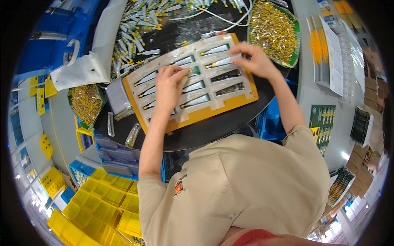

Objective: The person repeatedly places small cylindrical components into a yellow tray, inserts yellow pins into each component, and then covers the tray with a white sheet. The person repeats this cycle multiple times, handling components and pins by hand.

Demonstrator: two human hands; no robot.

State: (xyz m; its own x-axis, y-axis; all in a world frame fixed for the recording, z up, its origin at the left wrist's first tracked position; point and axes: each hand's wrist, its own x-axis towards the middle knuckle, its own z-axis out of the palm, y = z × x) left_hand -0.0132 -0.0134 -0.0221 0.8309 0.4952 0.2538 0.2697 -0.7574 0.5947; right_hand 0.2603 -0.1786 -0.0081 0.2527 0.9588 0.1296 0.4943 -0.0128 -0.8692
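Note:
A slotted tray [242,101] with an orange-yellow rim lies tilted on the black table. Small white-and-green tubes with yellow caps fill several slots, among them a tube [196,101] near the tray's front edge. Two dark slots [230,88] at its right hold no tube. Over the middle of the tray, my left hand [168,86] is closed with curled fingers; a yellowish bit shows by the thumb, but what it is I cannot make out. My right hand [255,60] has its fingers apart above the end of another tube [219,62] in the right column.
Loose tubes [137,20] are heaped at the back left. A green-edged bin [274,30] of small yellow-and-silver pieces stands back right, and a similar bin [87,104] at left. A white cable [221,18] crosses behind the tray. Yellow bins [96,201] stand lower left.

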